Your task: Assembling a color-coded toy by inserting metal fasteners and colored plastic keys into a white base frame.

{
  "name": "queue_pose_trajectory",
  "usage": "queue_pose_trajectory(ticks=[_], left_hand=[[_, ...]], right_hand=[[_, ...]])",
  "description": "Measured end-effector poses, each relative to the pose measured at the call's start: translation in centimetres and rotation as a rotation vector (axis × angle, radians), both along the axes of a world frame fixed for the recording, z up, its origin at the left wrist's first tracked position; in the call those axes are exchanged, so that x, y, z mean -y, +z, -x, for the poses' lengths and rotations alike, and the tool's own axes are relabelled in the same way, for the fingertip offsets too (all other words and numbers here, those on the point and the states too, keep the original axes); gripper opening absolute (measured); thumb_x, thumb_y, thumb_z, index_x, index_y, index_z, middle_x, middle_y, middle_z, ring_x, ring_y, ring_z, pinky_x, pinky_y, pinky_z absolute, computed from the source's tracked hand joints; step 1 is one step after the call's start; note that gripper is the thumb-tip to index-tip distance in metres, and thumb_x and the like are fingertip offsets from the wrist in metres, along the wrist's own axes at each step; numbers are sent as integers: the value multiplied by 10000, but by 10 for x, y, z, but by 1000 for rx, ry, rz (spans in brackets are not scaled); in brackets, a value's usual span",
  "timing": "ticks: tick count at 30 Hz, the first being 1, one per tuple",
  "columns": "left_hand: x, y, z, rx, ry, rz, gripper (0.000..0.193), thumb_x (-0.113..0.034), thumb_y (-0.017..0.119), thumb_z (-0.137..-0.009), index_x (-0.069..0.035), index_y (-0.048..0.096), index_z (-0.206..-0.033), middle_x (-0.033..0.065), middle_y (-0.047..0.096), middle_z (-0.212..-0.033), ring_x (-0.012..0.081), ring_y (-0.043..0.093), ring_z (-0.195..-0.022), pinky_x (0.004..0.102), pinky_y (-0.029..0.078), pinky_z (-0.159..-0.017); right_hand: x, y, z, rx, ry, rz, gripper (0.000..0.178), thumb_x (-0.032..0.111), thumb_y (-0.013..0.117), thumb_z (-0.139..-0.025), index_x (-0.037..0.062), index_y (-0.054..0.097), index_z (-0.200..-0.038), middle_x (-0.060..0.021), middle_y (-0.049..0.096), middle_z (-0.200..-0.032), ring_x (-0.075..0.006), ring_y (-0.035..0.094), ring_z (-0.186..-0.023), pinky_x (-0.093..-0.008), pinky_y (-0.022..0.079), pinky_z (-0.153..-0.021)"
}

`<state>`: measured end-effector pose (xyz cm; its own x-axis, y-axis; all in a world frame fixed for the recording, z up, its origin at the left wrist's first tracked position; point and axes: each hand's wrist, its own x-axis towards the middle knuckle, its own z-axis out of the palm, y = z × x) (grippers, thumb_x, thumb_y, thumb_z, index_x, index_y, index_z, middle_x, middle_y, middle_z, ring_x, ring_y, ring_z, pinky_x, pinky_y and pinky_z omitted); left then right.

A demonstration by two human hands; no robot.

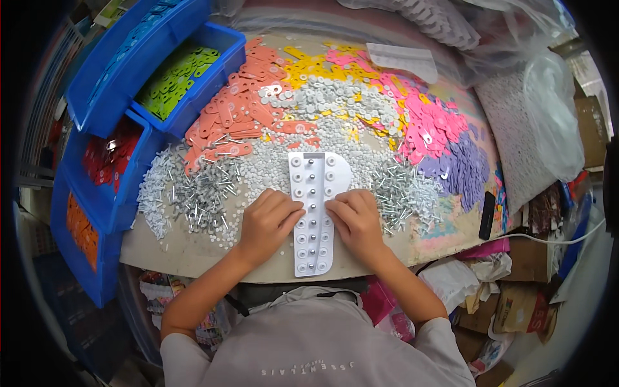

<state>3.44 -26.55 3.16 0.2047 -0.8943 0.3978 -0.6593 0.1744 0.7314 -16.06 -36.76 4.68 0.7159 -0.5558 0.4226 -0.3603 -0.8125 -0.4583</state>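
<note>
A long white plastic holder lies in front of me near the table's front edge. Round white caps line both its sides, and a row of metal studs runs down its middle. My left hand is at its left side, thumb and fingers pinched over the left row. Across from it, my right hand pinches at the right row. Whatever the fingertips hold is too small to make out. Metal pins lie left of my left hand; more silver pins lie right of my right hand. Small white round pieces spread behind the holder.
Coral, yellow, pink and purple flat tabs lie heaped at the back. Blue bins with coloured pieces stand left. A black object, a white sack and a cable are at right.
</note>
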Motion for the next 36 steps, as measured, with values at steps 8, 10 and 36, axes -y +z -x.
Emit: queue_pose_trajectory(ticks=[8,10,36], left_hand=[[-4,8,-7,-96,62,21,102,30,755,-786,-15,688,-848,83,643,-786,240,598,-734,346,473,-654],[-8,8,-13,-46,136,-25,119,38,733,-792,-9,674,-884,95,639,-808,242,597,-734,347,476,-669],[-10,52,12,-19,-18,114,285,-40,798,-804,6,710,-1072,119,686,-916,289,656,-807,404,526,-716]], right_hand=[[37,13,18,120,-224,-167,98,8,689,-851,37,663,-942,-112,653,-947,-312,600,-912,-395,463,-853],[71,20,30,4,-227,-28,54,49,683,-869,37,666,-919,-117,660,-932,-312,608,-915,-402,451,-868],[16,71,-7,-26,208,-358,158,-9,739,-814,31,655,-942,-111,650,-893,-301,621,-907,-395,492,-825]])
